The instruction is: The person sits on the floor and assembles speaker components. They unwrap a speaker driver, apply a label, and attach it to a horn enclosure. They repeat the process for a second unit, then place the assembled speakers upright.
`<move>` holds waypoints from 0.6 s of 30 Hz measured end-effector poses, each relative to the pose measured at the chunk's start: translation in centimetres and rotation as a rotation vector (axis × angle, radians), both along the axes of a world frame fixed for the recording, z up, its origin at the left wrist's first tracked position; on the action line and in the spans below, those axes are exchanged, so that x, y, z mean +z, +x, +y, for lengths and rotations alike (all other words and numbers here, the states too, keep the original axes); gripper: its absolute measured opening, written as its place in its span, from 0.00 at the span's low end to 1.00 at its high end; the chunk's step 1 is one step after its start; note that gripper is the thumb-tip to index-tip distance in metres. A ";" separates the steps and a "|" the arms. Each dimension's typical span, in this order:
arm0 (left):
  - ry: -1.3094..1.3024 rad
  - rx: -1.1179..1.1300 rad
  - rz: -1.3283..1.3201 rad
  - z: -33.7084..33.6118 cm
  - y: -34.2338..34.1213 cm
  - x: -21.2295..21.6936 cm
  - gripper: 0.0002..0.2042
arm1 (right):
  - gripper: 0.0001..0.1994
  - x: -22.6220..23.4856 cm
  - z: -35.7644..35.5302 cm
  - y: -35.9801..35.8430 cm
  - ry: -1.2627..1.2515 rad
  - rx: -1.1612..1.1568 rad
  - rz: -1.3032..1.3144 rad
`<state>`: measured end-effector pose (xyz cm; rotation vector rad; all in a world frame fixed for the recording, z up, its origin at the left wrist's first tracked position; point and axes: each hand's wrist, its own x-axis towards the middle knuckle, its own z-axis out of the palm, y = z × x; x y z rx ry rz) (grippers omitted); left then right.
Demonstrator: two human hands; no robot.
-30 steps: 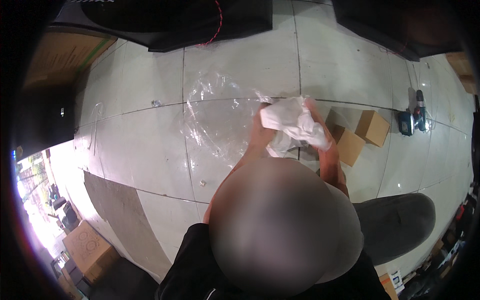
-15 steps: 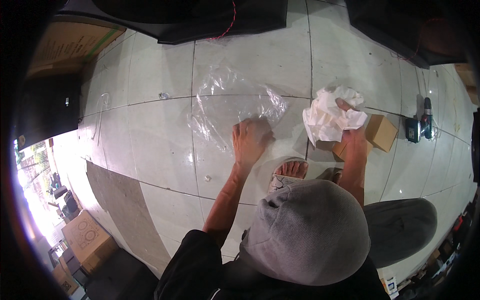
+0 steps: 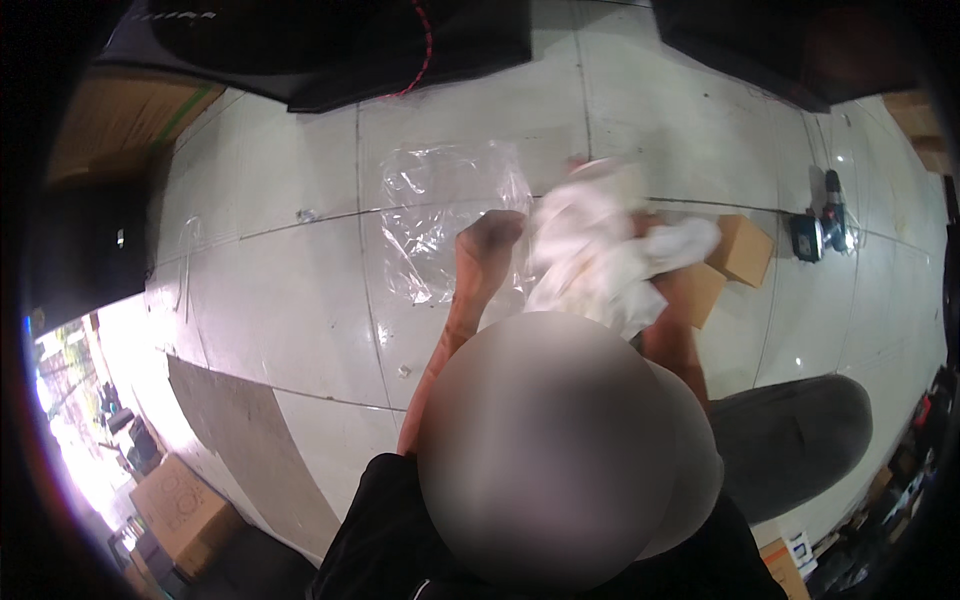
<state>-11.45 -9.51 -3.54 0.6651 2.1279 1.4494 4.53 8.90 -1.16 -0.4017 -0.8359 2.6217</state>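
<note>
A clear plastic bag (image 3: 430, 225) lies spread on the tiled floor in front of me. My left hand (image 3: 490, 235) is closed at the bag's right edge, its fingers curled on the film. To the right of it hangs a crumpled white sheet (image 3: 590, 250), smeared by motion; whether it is paper or thin cloth I cannot tell. My right hand (image 3: 646, 224) grips that sheet, and folds of it cover most of the fingers. Just beyond my right forearm sit two small plain brown cardboard boxes (image 3: 745, 250), one partly behind the arm.
A cordless drill (image 3: 835, 210) lies on the floor at the right, beside its dark battery block (image 3: 806, 238). Large black objects (image 3: 400, 60) stand along the far side. A printed carton (image 3: 185, 505) is at the lower left, near a grey-brown floor strip (image 3: 250, 430).
The white sheet has swung left with my right hand, toward the plastic bag. The bag looks flatter and squarer. My left hand has closed more. The whole view has shifted slightly.
</note>
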 end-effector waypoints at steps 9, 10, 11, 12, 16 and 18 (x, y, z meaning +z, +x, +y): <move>-0.175 -0.079 -0.145 -0.1 0.4 6.1 0.07 | 0.20 -0.8 -3.0 -4.1 0.055 0.536 -0.666; -0.149 -0.131 -0.016 0.2 0.6 6.7 0.06 | 0.20 -1.4 -3.0 -3.7 0.022 0.570 -0.692; -0.125 -0.177 0.112 0.5 0.8 7.3 0.06 | 0.19 -2.0 -3.0 -3.4 0.025 0.539 -0.640; -0.100 -0.220 0.242 0.8 1.0 7.8 0.06 | 0.18 -2.6 -3.0 -3.0 0.015 0.534 -0.572; -0.195 -0.474 0.539 1.6 1.9 9.7 0.07 | 0.16 -4.3 -2.7 -3.4 0.200 0.279 -0.389; -0.240 -0.520 0.507 1.7 2.7 10.3 0.08 | 0.16 -4.5 -2.1 -4.3 0.350 0.176 -0.473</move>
